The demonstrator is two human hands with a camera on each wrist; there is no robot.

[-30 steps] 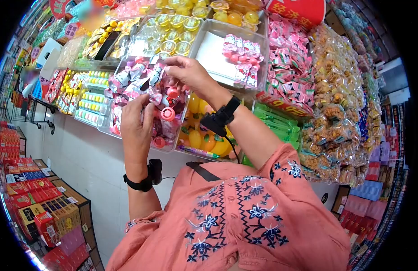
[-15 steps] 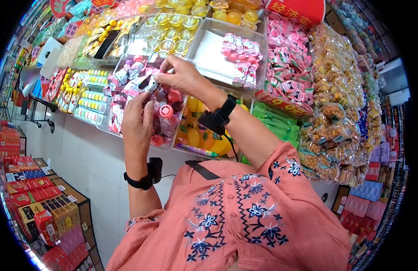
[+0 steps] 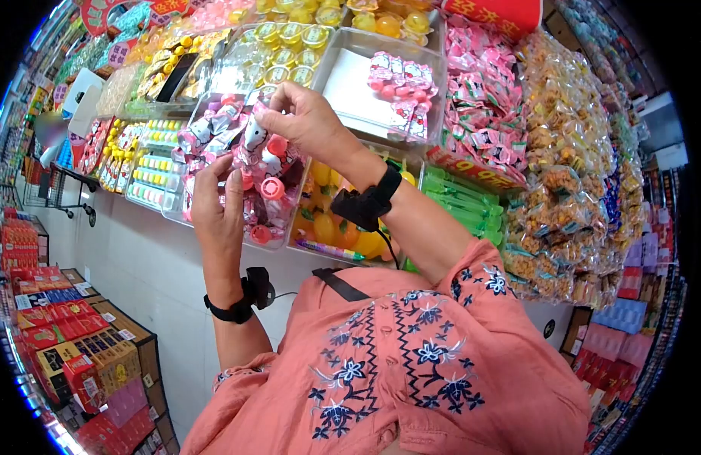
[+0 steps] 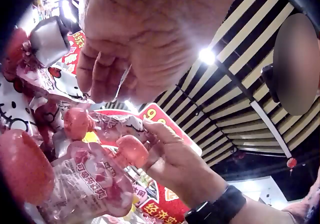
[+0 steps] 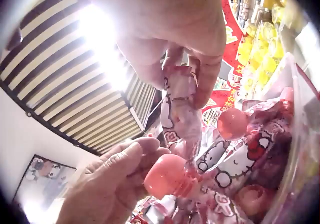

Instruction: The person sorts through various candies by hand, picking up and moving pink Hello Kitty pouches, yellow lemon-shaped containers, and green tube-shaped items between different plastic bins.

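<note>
Pinched by its top end, a pink-and-white cartoon candy packet [image 3: 254, 134] [image 5: 180, 108] is in my right hand [image 3: 311, 125] [image 5: 170, 38] [image 4: 175, 159]. The packet stands upright over a clear bin [image 3: 273, 244] of similar packets with pink caps [image 3: 271, 189]. My left hand [image 3: 217, 208] [image 4: 145, 38] [image 5: 112, 184] is at the bin's left part, fingers loosely bent, close beside the held packet and a pink cap [image 5: 166, 175]. I see nothing clearly held in it; its fingertips are partly hidden.
Right of the bin are yellow fruit-shaped items [image 3: 324, 226] and green items [image 3: 456, 205]. Behind is a tray [image 3: 350, 87] with some pink packets [image 3: 402, 80]. A dark phone-like object [image 3: 177, 77] lies at back left. A shopping cart [image 3: 58, 189] stands at far left.
My right hand moved from over the packets to pinching one, which now stands more upright. My left hand has shifted slightly left, away from it.
</note>
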